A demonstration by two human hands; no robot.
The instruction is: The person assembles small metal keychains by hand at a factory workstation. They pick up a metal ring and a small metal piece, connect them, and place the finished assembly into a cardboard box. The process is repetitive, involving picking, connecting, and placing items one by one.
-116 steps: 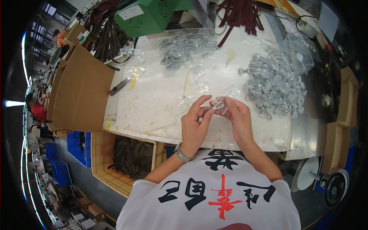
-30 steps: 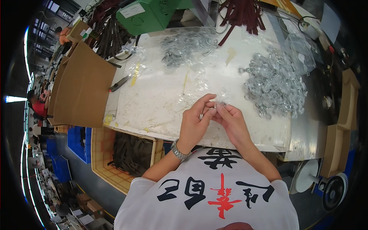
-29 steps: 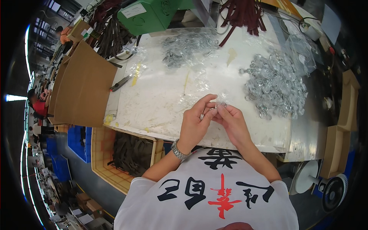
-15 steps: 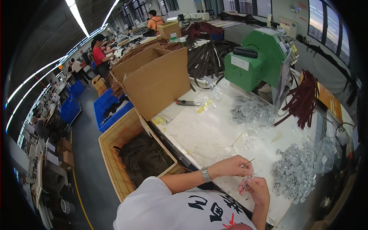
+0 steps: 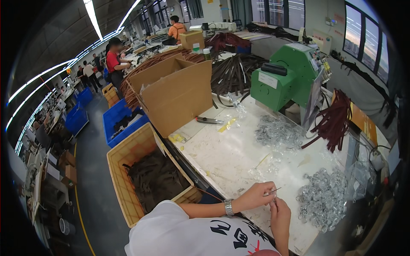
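At the near edge of the white table my left hand [image 5: 256, 196], with a metal watch on its wrist, is closed in a pinch. Between its fingers a thin, dark, stick-like piece [image 5: 275, 190] points out to the right. My right hand [image 5: 280, 212] meets it just below, thumb and fingers pressed together. Whatever it grips is too small to make out. Right of the hands lies a heap of small shiny metal clasps [image 5: 323, 198]. A second pile of silvery metal fittings [image 5: 278, 131] sits farther back on the tabletop.
A green machine [image 5: 282, 81] stands at the back right, beside dark red straps [image 5: 333, 121]. A cardboard box [image 5: 179, 98] and a utility knife [image 5: 208, 120] are farther left. Below the table edge is a yellow crate [image 5: 119, 179] holding dark strips. People work in the background.
My hands have come closer together, the right one rising toward the left fingertips. A small metal bit seen at the right fingers before is now hidden. The view has shifted slightly.
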